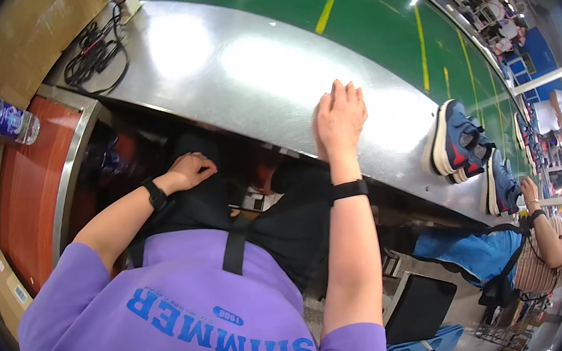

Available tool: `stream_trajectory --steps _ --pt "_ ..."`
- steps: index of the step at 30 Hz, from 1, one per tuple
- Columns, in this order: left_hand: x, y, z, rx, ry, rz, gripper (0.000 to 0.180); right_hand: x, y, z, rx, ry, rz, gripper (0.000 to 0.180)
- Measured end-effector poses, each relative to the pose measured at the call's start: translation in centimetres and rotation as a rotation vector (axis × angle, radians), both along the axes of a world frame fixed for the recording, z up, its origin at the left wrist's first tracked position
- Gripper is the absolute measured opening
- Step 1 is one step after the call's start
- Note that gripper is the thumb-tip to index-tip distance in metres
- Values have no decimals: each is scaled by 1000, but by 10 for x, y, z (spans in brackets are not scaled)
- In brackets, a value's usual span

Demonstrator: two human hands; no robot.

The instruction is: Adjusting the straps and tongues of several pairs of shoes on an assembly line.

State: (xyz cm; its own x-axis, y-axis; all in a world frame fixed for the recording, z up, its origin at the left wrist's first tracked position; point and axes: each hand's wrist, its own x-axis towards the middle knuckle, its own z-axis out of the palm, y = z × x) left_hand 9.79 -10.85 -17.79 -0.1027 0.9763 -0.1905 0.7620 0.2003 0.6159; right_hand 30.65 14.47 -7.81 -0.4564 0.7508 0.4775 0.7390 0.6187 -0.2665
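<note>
My right hand (342, 115) lies palm down on the shiny metal ledge (244, 103), its fingers stretched out and nothing in them. Lower and to the left, my left hand (190, 170) rests near my dark-clad thigh, its fingers loosely bent, with a gap by the thumb and nothing visible in it. Navy blue sneakers (460, 136) with cream soles and red patches stand on the ledge to the right of my right hand, apart from it. Another sneaker (503, 182) sits further right, close to a co-worker's hand (530, 191).
A green conveyor belt (382, 30) with yellow lines runs beyond the ledge. Black cables (95, 61) lie at the ledge's left end beside a cardboard box (33, 44). A water bottle (7, 119) is on a reddish-brown board (36, 184). A co-worker (549, 248) is at right.
</note>
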Motion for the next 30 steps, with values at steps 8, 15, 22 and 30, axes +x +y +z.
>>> stream_trajectory --steps 8,15,22,30 --pt "54 11 97 377 90 -310 15 -15 -14 -10 7 101 -36 40" --pt "73 84 158 913 171 -118 30 -9 -3 3 -57 162 -19 40" --pt "35 180 157 800 -74 -7 28 -4 -2 4 -121 125 -31 43" --pt "-27 222 119 683 -174 158 21 -11 -3 -2 -114 39 -30 43"
